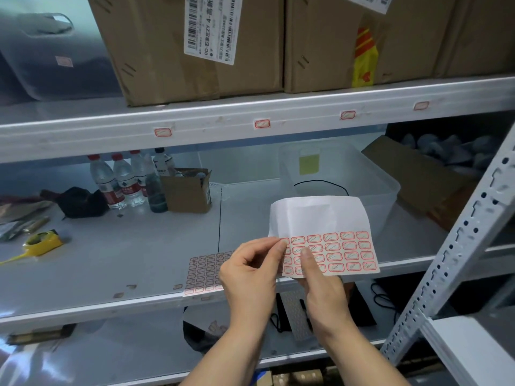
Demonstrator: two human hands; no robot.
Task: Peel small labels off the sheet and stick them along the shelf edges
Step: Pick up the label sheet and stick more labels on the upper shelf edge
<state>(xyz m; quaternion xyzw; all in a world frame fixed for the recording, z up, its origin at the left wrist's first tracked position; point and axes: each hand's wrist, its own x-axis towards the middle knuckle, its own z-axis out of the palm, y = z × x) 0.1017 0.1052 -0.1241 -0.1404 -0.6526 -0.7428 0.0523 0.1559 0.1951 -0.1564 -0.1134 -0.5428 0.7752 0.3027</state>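
While right hand fingers grip label sheet, left hand fingers pinch corner label.

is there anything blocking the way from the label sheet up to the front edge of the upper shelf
Nothing visible does. The label sheet, held by the left hand and right hand, sits in open air below the upper shelf edge, which already carries four stuck labels.

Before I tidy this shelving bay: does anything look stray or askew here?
Yes. A second label sheet lies at the middle shelf's front edge, slightly overhanging it. Loose labels are stuck on the shelf surface beside it, not along the edge. The upper edge's labels sit slightly tilted.
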